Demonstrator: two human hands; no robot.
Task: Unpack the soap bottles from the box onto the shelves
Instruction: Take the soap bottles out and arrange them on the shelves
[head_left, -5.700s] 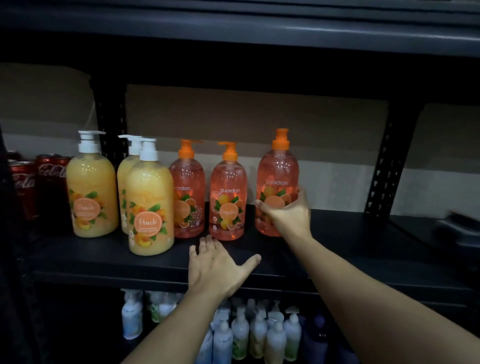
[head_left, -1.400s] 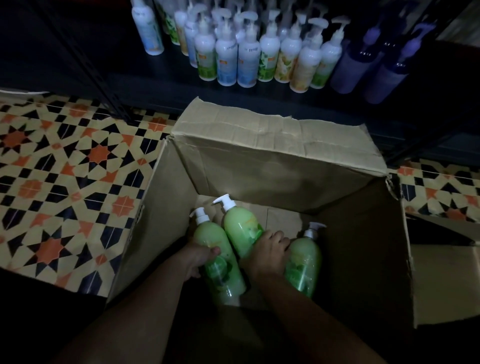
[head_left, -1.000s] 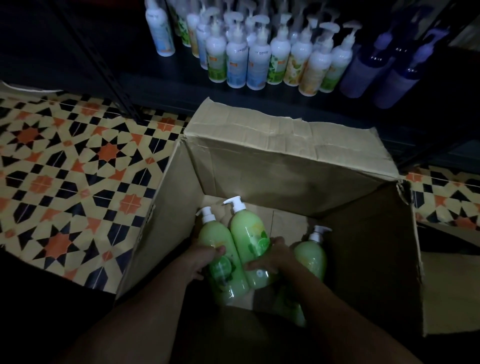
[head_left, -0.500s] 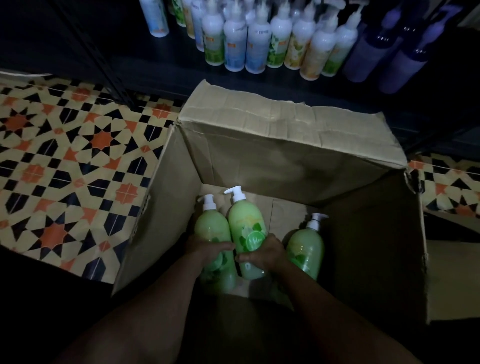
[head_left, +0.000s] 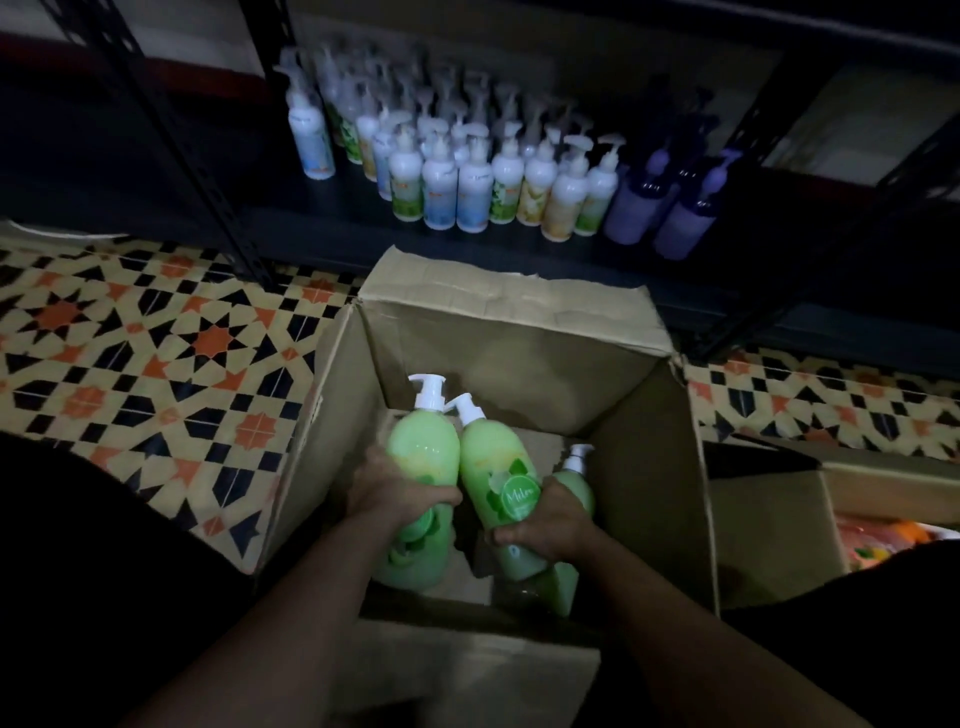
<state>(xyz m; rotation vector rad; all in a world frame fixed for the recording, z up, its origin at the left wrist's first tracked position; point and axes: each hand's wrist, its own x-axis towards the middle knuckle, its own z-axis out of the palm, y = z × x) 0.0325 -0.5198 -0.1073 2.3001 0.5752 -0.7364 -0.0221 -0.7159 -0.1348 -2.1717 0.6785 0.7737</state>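
An open cardboard box (head_left: 519, 358) stands on the tiled floor in front of me. My left hand (head_left: 389, 491) grips one green soap bottle (head_left: 423, 452) with a white pump. My right hand (head_left: 550, 525) grips a second green soap bottle (head_left: 493, 467), whose round label faces me. Both bottles are raised inside the box, their pumps touching near the top. A third green bottle (head_left: 576, 480) stays low in the box, partly hidden behind my right hand.
A low black shelf (head_left: 311, 228) behind the box holds several white pump bottles (head_left: 472, 187) and purple bottles (head_left: 680, 218). A black slotted upright (head_left: 208, 192) stands at left. Another open box (head_left: 779, 525) sits to the right. The floor (head_left: 156, 364) is patterned tile.
Both hands have lifted their green bottles higher in the box. The view has tilted up, showing more of the low shelf. The third bottle has stayed down.
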